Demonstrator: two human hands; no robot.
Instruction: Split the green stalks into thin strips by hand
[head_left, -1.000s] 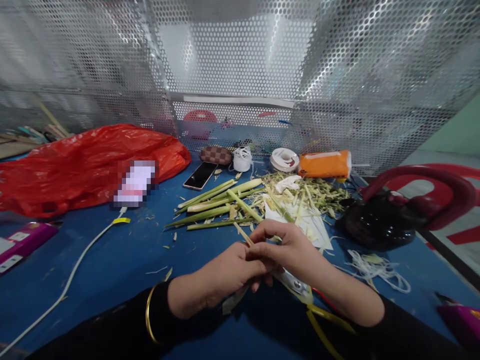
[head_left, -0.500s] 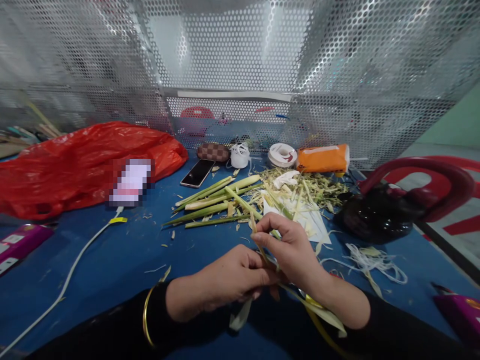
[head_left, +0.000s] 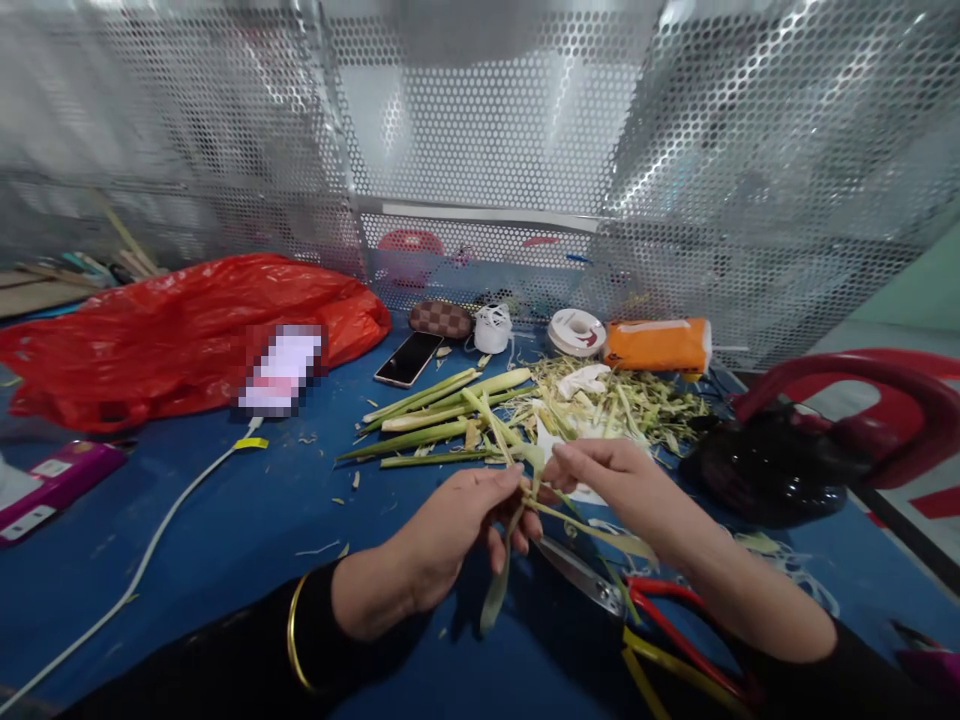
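Leaf strips (head_left: 494, 600) hang over the blue table (head_left: 255, 520), pinched by the left hand's (head_left: 454, 520) thumb and fingers. Just beside, the right hand (head_left: 615, 480) curls; whether it grips a strip is unclear.

Matt leaf strip (head_left: 495, 600); glossy plastic bag (head_left: 187, 325)

We are seeing a likely craft workshop: scissors (head_left: 609, 596) showing near, plant scraps (head_left: 660, 405) littering the blue table (head_left: 247, 520), a metal screen (head_left: 480, 130) standing far.
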